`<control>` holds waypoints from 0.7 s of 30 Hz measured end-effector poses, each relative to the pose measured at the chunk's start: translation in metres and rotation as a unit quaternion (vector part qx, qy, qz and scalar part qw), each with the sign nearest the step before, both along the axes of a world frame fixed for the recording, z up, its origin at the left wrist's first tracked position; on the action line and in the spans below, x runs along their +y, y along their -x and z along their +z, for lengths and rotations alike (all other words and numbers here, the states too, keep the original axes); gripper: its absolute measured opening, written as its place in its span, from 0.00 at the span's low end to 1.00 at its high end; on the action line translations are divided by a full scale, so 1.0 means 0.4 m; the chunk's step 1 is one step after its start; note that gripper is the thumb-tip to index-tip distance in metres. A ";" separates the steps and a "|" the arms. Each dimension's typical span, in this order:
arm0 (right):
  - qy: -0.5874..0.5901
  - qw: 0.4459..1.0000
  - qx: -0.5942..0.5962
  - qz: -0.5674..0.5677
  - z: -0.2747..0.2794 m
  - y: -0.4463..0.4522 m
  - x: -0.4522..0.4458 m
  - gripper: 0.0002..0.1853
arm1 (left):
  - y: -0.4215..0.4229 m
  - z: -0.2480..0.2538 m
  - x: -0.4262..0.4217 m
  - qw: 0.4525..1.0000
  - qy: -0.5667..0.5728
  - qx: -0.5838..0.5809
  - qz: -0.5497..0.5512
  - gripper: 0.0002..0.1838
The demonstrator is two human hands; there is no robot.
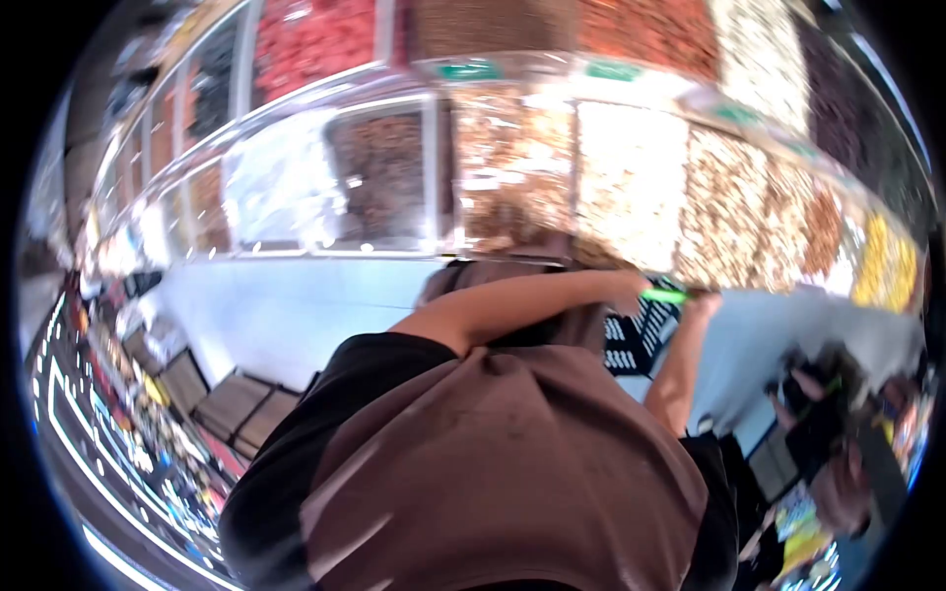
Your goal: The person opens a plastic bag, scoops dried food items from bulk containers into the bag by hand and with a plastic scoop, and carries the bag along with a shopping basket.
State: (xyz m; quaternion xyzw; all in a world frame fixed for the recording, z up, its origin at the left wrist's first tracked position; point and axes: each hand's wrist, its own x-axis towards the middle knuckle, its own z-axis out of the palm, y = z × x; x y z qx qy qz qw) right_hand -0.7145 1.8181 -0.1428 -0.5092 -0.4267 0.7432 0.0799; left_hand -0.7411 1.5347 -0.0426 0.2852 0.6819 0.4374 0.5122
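My left hand (pixel 628 289) reaches across my body to the right, with its fingers closed at one end of a thin bright green object (pixel 664 295). The other end meets my right hand (pixel 702 306), whose fingers also look closed on it. Motion blur hides what kind of thing the green object is. Just below my hands is a black slotted plastic crate (pixel 623 357). Bins of light-coloured dried goods (pixel 729 202) stand directly beyond my hands.
Clear-walled bins hold red pieces (pixel 313 44), dark brown pieces (pixel 382 172) and yellow pieces (pixel 887 261). A bin with a clear plastic bag (pixel 281 182) is at left. Brown boxes (pixel 236 406) stand behind me at left, and other people (pixel 833 394) are at right.
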 end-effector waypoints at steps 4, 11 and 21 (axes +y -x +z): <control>0.026 0.999 -0.031 0.003 0.143 0.055 -0.096 0.25 | 0.103 0.218 -0.235 0.995 -0.055 0.073 0.042 0.22; -0.047 0.991 -0.122 0.019 0.166 0.028 -0.068 0.32 | 0.133 0.468 -0.972 0.761 0.044 0.265 0.590 0.18; -0.655 0.671 -0.303 0.171 0.448 0.231 -0.378 0.33 | -0.027 0.177 -1.309 0.548 0.425 0.392 0.604 0.08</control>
